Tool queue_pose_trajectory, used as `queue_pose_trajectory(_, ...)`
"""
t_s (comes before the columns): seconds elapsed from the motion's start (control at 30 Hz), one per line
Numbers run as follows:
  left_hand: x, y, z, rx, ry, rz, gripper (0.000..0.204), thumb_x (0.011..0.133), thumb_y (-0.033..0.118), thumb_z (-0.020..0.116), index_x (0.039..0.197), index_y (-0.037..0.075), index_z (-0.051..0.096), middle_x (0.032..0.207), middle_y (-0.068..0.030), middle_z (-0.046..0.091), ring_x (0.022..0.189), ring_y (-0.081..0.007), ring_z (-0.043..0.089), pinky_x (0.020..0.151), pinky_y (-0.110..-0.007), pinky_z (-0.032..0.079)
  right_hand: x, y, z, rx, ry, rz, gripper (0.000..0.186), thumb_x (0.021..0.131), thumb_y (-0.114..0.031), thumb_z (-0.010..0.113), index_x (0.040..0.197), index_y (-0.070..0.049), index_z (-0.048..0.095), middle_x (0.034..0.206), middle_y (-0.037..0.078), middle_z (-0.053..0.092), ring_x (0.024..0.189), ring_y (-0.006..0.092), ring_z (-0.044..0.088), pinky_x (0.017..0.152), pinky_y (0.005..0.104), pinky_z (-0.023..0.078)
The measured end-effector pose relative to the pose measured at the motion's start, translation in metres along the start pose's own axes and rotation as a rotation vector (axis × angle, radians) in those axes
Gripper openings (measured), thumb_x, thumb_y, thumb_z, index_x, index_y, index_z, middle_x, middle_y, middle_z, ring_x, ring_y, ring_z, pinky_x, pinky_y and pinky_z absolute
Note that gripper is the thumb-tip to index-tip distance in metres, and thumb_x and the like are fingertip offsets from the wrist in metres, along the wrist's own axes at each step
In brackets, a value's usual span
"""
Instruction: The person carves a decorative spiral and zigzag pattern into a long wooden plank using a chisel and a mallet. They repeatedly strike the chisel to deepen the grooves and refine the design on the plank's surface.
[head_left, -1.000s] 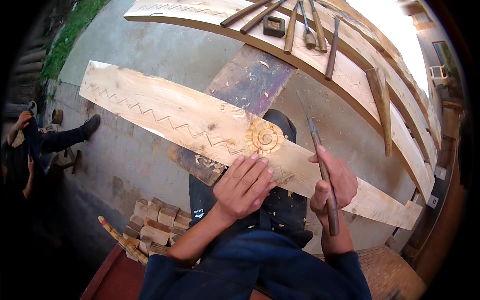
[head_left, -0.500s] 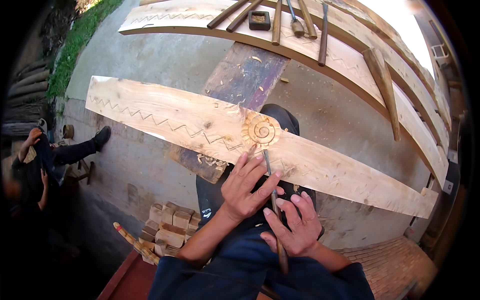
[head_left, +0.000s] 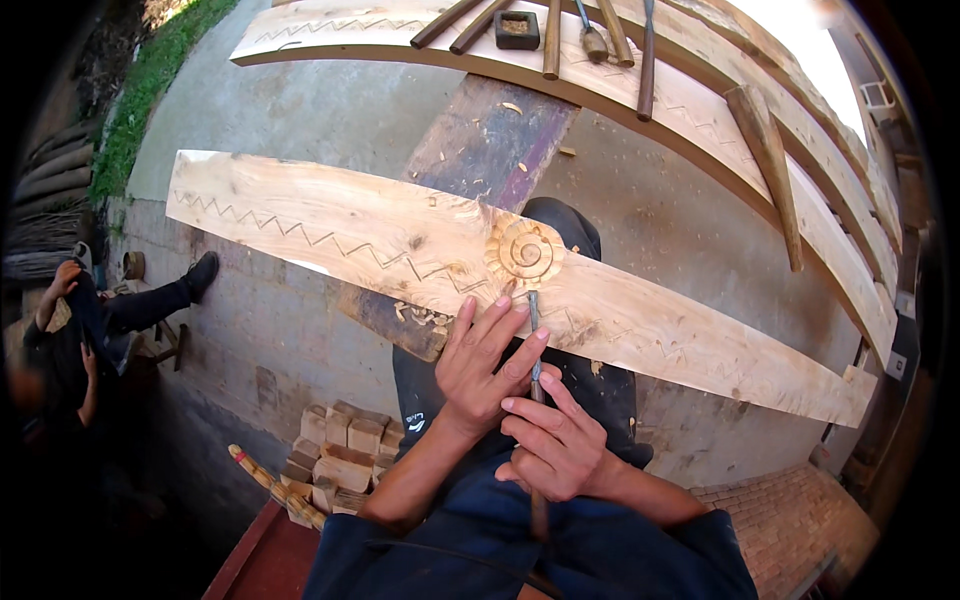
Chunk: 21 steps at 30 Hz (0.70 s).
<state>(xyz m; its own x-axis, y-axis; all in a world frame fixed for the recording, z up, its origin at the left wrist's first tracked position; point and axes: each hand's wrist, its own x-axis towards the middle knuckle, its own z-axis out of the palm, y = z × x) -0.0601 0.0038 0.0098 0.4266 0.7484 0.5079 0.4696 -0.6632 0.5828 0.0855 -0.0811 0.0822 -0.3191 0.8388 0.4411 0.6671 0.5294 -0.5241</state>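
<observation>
A long pale plank (head_left: 300, 220) lies across in front of me, with zigzag lines and a carved spiral rosette (head_left: 525, 252) near its middle. My right hand (head_left: 556, 438) is closed around the wooden handle of a wood-carving chisel (head_left: 534, 310). Its metal tip rests on the plank just below the rosette. My left hand (head_left: 487, 368) lies on the plank's near edge with fingers stretched out. Its index finger touches the chisel's shaft; the thumb is mostly hidden.
Beyond the plank, a thick board (head_left: 345, 30) carries several wood-handled tools, a small square box (head_left: 517, 30) and a wooden mallet (head_left: 765, 170). Wood blocks (head_left: 345, 445) are piled at lower left. Another person (head_left: 75, 320) sits far left.
My right hand has moved left and its fingers have curled around the chisel's handle. The chisel now points more straight away from me. My left hand has shifted slightly left.
</observation>
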Motion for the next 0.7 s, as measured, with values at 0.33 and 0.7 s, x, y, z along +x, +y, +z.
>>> queue_pose_trajectory(0.33,0.0002,-0.0012,-0.0003,0.000,-0.005,-0.010,0.035,0.099,0.026,0.076,0.132,0.018,0.078,0.134,-0.0122,0.076,0.128,-0.0344,0.073,0.116,-0.061,0.050,0.0057,0.0005,0.0019,0.004,0.006,-0.002,0.050,0.106,-0.039,0.070,0.070,-0.008,0.053,0.100,0.013,0.077,0.111,0.0335,0.076,0.109,0.0634,0.057)
queue_pose_trajectory(0.7,0.0050,0.0009,-0.0017,0.026,-0.013,-0.015,0.039,0.096,0.040,0.083,0.125,0.015,0.080,0.126,-0.0122,0.080,0.126,-0.0341,0.075,0.116,-0.060,0.050,0.0078,0.0023,0.0003,0.003,0.015,0.003,0.049,0.103,-0.039,0.072,0.071,-0.006,0.056,0.099,0.013,0.077,0.110,0.0335,0.077,0.108,0.0628,0.059)
